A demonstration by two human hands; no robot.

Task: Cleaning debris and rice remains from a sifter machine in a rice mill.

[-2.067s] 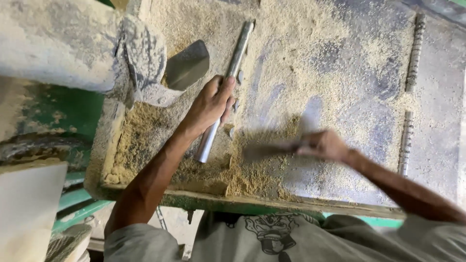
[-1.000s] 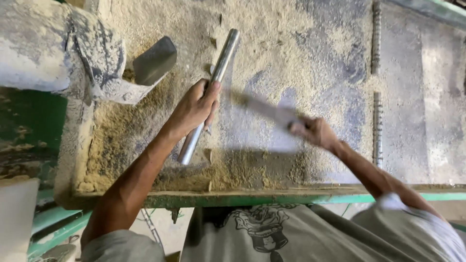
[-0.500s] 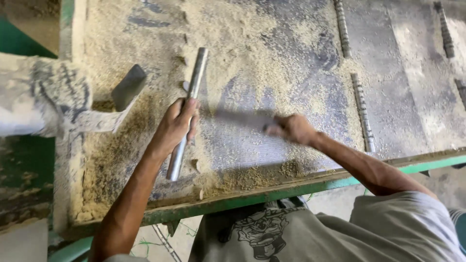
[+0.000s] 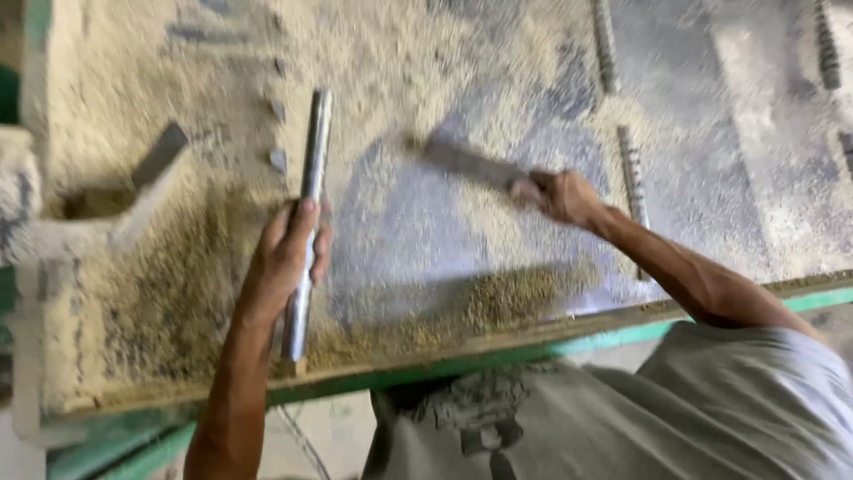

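Note:
My left hand [image 4: 286, 260] grips a long shiny metal rod [image 4: 311, 169] that lies on a sawdust-covered metal table [image 4: 711, 133], its near end at the table's front edge. My right hand [image 4: 560, 197] holds a flat, blurred tool, a brush or scraper [image 4: 466, 162], stretched out to the left over a swept bare patch of the table. Loose sawdust [image 4: 498, 298] is heaped along the front edge between my two hands.
A dust-coated machine part with a dark flat piece [image 4: 158, 156] stands at the left. Ribbed bars [image 4: 631, 173] lie on the table's right half. The table's green front rim [image 4: 498, 356] runs below my arms.
The view has shifted right and closer. My right hand has swept the tool across the table, baring more metal and pushing sawdust toward the front edge. My left hand keeps its hold on the rod.

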